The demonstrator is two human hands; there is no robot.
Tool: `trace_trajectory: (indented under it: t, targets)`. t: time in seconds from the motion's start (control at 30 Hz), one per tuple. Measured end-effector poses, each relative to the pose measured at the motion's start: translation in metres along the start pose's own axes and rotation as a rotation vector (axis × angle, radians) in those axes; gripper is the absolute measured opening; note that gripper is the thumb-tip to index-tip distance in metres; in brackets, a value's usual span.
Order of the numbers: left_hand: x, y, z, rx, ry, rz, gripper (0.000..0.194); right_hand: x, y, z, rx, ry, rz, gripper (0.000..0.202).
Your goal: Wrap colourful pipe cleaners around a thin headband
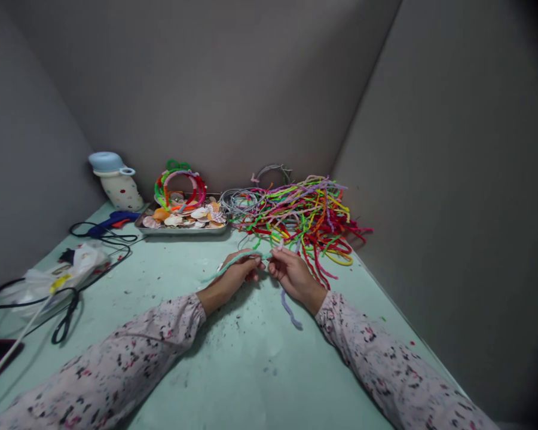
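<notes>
My left hand (237, 273) grips a light green pipe cleaner (226, 268) that runs out to the left across the pale green table (233, 370). My right hand (293, 273) pinches a lilac pipe cleaner (290, 312) whose free end hangs down below the wrist onto the table. The two hands meet fingertip to fingertip, where the two stems come together. Just beyond them lies a big loose heap of colourful pipe cleaners (305, 215).
A metal tray (183, 229) of seashells with wrapped hoops (180, 182) stands at the back. Bare wire headbands (244, 200) lie beside it. A spotted bottle (116, 182), a blue glue gun (114, 221), black cables, scissors (65, 319) and a plastic bag (58, 278) occupy the left. Grey walls enclose three sides.
</notes>
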State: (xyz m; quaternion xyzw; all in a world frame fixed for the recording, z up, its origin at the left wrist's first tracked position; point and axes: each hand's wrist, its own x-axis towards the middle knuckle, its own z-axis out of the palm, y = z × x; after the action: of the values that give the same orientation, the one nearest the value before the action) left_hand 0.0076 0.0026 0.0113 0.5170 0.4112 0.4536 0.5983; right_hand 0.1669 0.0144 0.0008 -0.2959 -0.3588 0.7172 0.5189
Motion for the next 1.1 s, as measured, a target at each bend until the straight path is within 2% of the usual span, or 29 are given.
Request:
trace_trajectory:
  t: [0.3, 0.6, 1.1]
  targets:
    - [0.0001, -0.0009, -0.0003, 0.064, 0.047, 0.051, 0.022, -0.0005, -0.0007, 0.0014, -0.033, 0.025, 0.017, 0.017]
    - [-0.0012, 0.0005, 0.0011, 0.079, 0.018, 0.047, 0.021, -0.0001, 0.0, -0.0018, -0.038, -0.001, 0.012, 0.017]
    - [-0.0055, 0.0048, 0.0043, 0.124, 0.051, 0.052, 0.015, -0.0003, 0.0005, -0.0022, -0.047, 0.005, 0.012, 0.017]
